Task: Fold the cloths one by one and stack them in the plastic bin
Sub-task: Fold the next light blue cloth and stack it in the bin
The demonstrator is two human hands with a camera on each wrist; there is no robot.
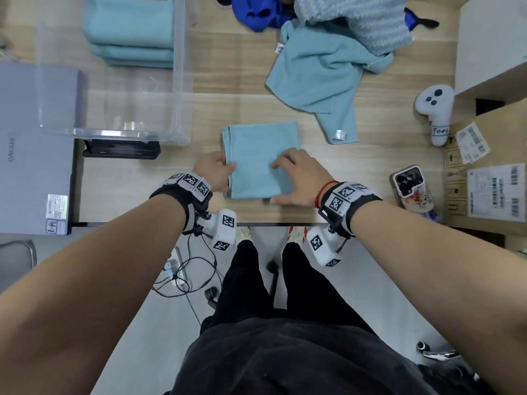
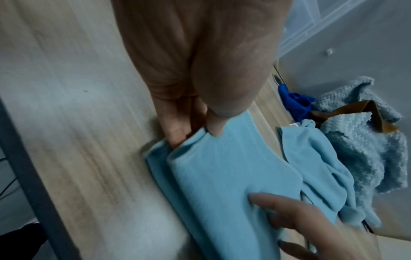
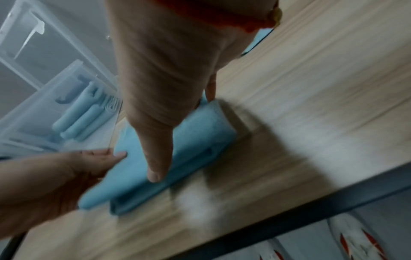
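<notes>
A light blue cloth [image 1: 261, 158], folded to a small rectangle, lies flat near the table's front edge. My left hand [image 1: 225, 169] pinches its left edge. The thumb presses on top and the fingers [image 2: 175, 137] slip under the fold. My right hand [image 1: 291, 181] rests on the cloth's near right corner, fingers [image 2: 266, 198] on top and thumb [image 3: 155, 174] along the near edge. The clear plastic bin [image 1: 182, 81] stands at the back left, and a stack of folded blue cloths [image 1: 131, 32] lies inside it. A crumpled blue cloth [image 1: 322, 72] waits behind.
A knitted pale blue cloth [image 1: 356, 21] and a dark blue cloth [image 1: 256, 12] lie at the back. A grey laptop [image 1: 34, 149] and a black stand [image 1: 122, 151] are on the left. A white controller [image 1: 436, 115], a phone [image 1: 413, 189] and a cardboard box [image 1: 490, 172] are on the right.
</notes>
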